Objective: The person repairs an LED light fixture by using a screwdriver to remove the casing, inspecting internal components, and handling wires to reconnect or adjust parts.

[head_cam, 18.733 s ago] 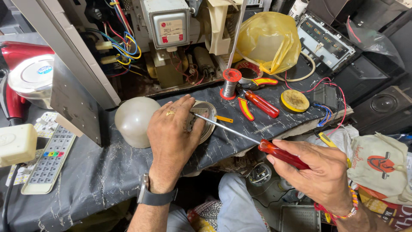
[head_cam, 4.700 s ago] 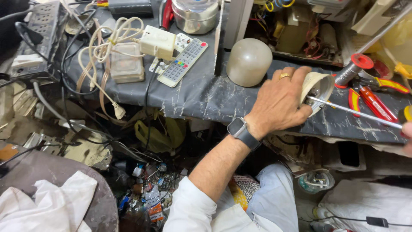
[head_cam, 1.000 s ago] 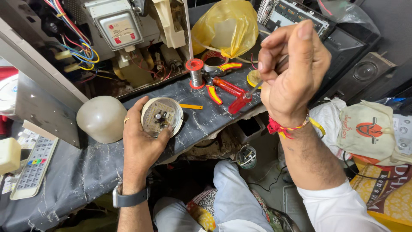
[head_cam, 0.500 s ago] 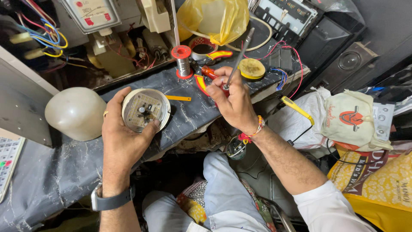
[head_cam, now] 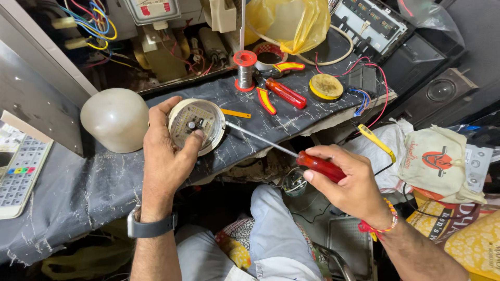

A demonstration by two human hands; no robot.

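Carefully now — the left hand [head_cam: 166, 156] pins the round lamp base [head_cam: 197, 125] on the tabletop [head_cam: 78, 192], its grip closed around the rim; the right hand [head_cam: 346, 182], closed on the red screwdriver [head_cam: 291, 153], should keep the tip seated squarely and turn without slipping.

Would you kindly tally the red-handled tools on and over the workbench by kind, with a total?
Screwdrivers: 2, one in the right hand with its red-handled screwdriver tip at the round lamp base held by the left hand, and a second screwdriver lying on the bench.
Pliers: 1, the red-and-yellow pliers.
Total: 3
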